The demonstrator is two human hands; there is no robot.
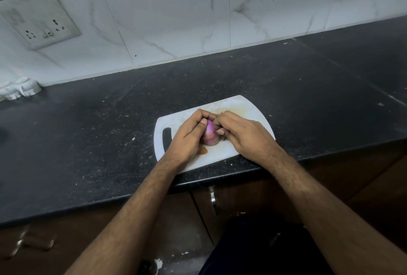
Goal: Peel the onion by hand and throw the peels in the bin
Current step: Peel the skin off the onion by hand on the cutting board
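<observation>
A purple onion (209,134) sits between both hands over the white cutting board (246,107). My left hand (187,136) grips it from the left, thumb on its upper side. My right hand (244,133) holds it from the right, fingers curled over its top and thumb at its side. A small brown peel scrap (203,151) lies on the board just under my left hand. More brownish bits (221,112) lie on the board beyond the fingers. No bin is in view.
The board lies near the front edge of a black stone counter (88,131). A tiled wall with a socket plate (39,21) rises behind. A white cloth (19,88) lies far left. Brown cabinet doors with a metal handle (213,200) are below.
</observation>
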